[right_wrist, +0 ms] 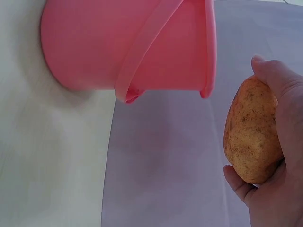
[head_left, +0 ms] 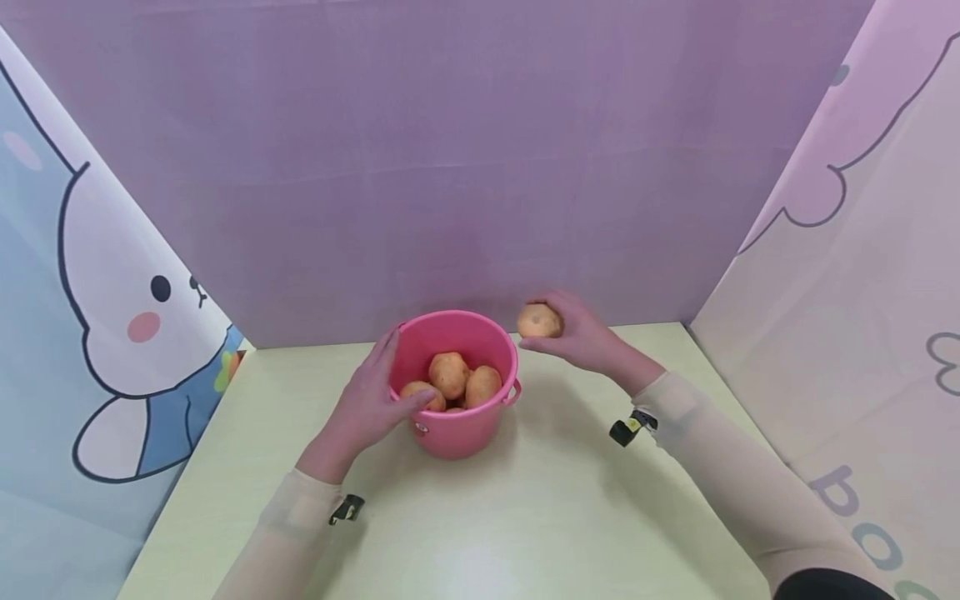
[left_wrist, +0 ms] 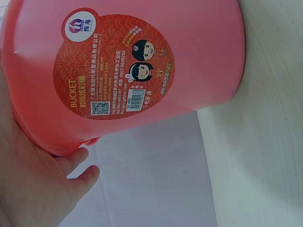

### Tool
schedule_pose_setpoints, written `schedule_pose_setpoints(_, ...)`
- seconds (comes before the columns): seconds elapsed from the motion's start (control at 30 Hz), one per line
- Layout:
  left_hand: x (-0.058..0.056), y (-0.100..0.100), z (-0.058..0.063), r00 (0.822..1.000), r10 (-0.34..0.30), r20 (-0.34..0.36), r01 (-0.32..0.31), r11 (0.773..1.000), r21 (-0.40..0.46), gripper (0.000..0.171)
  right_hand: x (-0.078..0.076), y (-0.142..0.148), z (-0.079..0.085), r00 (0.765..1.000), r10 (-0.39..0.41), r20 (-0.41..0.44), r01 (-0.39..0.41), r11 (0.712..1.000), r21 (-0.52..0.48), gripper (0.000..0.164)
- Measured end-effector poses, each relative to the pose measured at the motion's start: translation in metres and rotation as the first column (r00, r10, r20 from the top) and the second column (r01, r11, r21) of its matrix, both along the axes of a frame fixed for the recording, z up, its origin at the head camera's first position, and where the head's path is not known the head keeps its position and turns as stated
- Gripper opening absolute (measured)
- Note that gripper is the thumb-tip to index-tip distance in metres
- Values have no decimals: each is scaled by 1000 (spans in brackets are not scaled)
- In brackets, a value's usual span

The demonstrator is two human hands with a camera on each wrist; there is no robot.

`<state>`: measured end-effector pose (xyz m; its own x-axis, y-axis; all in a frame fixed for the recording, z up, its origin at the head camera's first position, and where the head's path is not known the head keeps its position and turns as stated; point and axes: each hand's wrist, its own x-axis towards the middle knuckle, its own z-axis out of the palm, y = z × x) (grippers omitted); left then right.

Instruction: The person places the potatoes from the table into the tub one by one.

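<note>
A pink bucket (head_left: 457, 437) stands upright on the table with several potatoes (head_left: 448, 373) inside; some lie partly hidden. My left hand (head_left: 367, 408) rests against its left rim, thumb and fingers spread and fairly straight. The left wrist view shows two fingertips (left_wrist: 85, 177) beside the rim and a printed red label (left_wrist: 113, 66) on the bucket's wall. My right hand (head_left: 581, 337) holds another potato (head_left: 539, 321) in the air, right of the bucket and apart from it. The right wrist view shows that potato (right_wrist: 253, 130) between thumb and fingers.
The pale table (head_left: 510, 533) extends around the bucket. Behind it rises a purple cloth wall (head_left: 480, 167); printed panels stand at the left (head_left: 112, 333) and right (head_left: 862, 333). The bucket's handle (right_wrist: 147, 42) hangs slanted along its side.
</note>
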<state>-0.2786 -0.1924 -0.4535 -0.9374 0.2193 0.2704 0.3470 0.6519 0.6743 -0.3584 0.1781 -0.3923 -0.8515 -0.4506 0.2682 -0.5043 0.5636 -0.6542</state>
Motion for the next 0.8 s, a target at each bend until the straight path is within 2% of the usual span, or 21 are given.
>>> schedule_pose_setpoints(0.2, 0, 1, 0, 1000, -3, -1, 3, 1000, 3, 120, 0, -7, 3, 999, 20, -25, -20, 1000, 6, 72)
schedule_pose_setpoints(0.8, 0, 1, -1, 1000, -8, -7, 8, 1000, 11, 120, 7, -31, 14, 995, 102, -20, -102, 995, -2, 69)
